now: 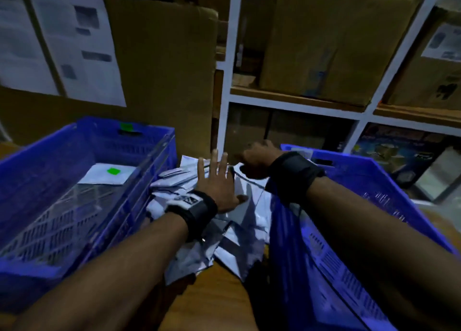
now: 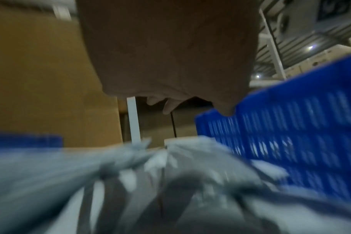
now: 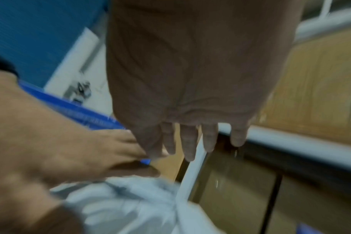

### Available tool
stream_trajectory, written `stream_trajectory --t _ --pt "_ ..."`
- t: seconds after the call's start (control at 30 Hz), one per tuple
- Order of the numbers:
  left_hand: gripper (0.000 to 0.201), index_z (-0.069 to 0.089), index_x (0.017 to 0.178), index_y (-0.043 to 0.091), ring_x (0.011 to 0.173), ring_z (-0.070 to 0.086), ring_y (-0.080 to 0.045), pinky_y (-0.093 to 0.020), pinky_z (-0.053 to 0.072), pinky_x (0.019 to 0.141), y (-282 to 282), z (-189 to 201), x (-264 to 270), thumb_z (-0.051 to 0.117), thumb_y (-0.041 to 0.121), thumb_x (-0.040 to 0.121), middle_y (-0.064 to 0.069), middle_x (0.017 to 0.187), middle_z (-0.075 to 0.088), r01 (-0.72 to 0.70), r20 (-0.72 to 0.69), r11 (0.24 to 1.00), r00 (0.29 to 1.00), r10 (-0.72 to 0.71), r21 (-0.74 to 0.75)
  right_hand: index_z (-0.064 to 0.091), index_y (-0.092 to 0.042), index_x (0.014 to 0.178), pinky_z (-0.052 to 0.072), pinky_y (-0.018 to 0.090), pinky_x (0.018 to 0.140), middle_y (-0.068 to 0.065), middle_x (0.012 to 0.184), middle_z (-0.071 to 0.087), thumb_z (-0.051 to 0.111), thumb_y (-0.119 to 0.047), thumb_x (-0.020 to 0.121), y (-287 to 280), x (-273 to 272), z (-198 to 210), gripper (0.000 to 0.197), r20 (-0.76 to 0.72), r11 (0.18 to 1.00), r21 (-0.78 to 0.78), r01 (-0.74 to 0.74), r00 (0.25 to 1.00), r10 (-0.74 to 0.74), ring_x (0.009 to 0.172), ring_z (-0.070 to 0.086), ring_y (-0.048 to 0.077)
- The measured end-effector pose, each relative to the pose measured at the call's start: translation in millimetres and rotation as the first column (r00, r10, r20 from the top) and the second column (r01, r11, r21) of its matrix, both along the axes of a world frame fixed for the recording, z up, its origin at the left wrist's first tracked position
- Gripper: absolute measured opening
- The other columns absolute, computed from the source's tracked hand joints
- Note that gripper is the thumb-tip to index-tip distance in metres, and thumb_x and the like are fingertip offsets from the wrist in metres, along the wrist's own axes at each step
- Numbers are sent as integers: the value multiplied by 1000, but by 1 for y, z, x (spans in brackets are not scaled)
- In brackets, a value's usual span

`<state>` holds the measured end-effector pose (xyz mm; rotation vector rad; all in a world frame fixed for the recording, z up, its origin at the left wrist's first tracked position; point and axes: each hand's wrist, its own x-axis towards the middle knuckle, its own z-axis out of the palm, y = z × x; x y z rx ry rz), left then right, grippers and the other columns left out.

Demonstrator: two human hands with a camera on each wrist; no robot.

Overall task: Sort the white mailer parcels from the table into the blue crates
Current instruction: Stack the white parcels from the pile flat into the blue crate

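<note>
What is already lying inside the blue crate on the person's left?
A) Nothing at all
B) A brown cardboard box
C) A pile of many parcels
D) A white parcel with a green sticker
D: the head view shows one flat white parcel with a bright green sticker lying on the floor of the left blue crate.

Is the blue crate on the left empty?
No. The left crate holds one white parcel with a green sticker.
</note>
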<state>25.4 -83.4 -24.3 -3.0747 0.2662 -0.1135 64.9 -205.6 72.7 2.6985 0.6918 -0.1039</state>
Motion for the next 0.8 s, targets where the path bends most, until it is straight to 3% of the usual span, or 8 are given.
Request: stream_trajectory --t 0.07,0.13,0.2,0.33,0.43,0.57,0.8 --pt "106 9 159 14 146 -28 -37 -67 -16 112 7 -25 -2 36 83 83 -11 164 -18 41 -59 999 997 -41 -4 41 -31 144 16 64 111 2 155 36 52 -30 92 3 -1 -25 54 -56 998 -59 27 998 -30 145 23 31" --pt "111 3 159 12 146 -30 -36 -68 -20 108 12 -41 -3 34 85 81 -12 164 -19 77 -102 997 992 -76 7 21 -31 154 5 64 115 0 163 16 52 -28 93 2 -3 -45 69 -116 987 -136 84 988 -100 150 4 32" --pt "113 1 158 9 146 -30 -35 -69 -19 109 14 -50 -1 30 86 81 -12 165 -16 107 -115 994 988 -105 10 7 -29 156 0 61 117 3 164 7 53 -26 92 4 -8 -58 79 -136 977 -167 135 978 -159 151 -3 34" --pt "119 -10 155 1 144 -33 -36 -66 -23 108 2 -62 5 22 88 80 -17 164 -16 148 -157 989 976 -148 -14 -1 -29 156 -3 60 117 0 165 -3 52 -27 93 11 -12 -64 82 -160 972 -170 164 968 -191 150 -8 33" --pt "126 -17 154 1 143 -33 -40 -66 -18 110 -11 -69 9 11 92 71 -21 161 -20 152 -163 985 973 -164 -83 -4 -28 157 -5 60 117 1 165 -9 51 -27 94 14 -9 -63 84 -167 961 -197 194 959 -227 150 -11 32" --pt "105 -17 154 2 147 -21 -43 -66 -11 114 -18 -74 8 33 72 92 -21 162 -19 53 -153 997 986 -62 -60 -8 -28 156 -2 59 118 2 164 -12 56 -22 92 12 -3 -69 91 -185 964 -132 231 950 -253 150 -12 32" --pt "97 -6 157 6 152 -4 -39 -56 0 121 13 -45 31 51 53 94 -15 164 -15 82 -296 992 949 -108 -99 -6 -30 156 7 61 117 6 164 -8 71 -24 85 3 10 -89 105 -203 969 -77 234 948 -245 150 -5 36"
